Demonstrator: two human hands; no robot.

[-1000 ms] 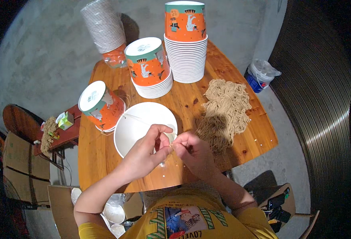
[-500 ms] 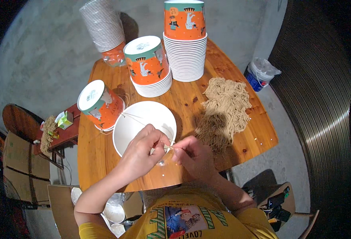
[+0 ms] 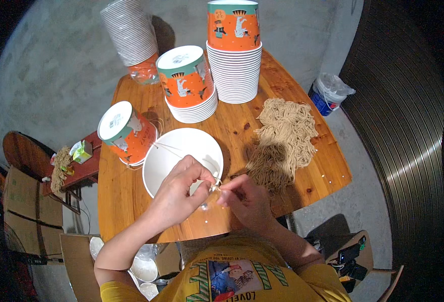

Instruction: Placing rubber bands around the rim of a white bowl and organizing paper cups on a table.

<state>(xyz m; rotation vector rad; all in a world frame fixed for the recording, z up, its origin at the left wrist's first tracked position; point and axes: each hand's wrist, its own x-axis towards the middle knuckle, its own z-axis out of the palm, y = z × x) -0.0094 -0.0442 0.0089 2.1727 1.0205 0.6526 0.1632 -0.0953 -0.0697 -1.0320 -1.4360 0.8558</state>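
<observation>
A white paper bucket (image 3: pixel 174 143) stands near the front of the table with its open mouth toward me. A thin tan cord (image 3: pixel 167 146) crosses its rim at the upper left. Over the bucket's near right rim, my left hand (image 3: pixel 179 194) pinches a short piece of cord. My right hand (image 3: pixel 247 199) faces it, thumb and forefinger closed on the same cord, though its exact shape is too small to make out. To the right lies a heap of tan cords (image 3: pixel 287 128), partly in shadow.
An upturned orange bucket (image 3: pixel 136 136) with cord stands at the left. Behind are a short bucket stack (image 3: pixel 189 90), a tall stack (image 3: pixel 234 70) and a plastic-wrapped stack (image 3: pixel 129 35). The wooden table (image 3: pixel 131 211) has a curved near edge. A lined pail (image 3: pixel 327 95) sits on the floor.
My right hand has shifted very slightly, its fingers lower and a little to the right around the cord. My left hand and the bucket have hardly moved.
</observation>
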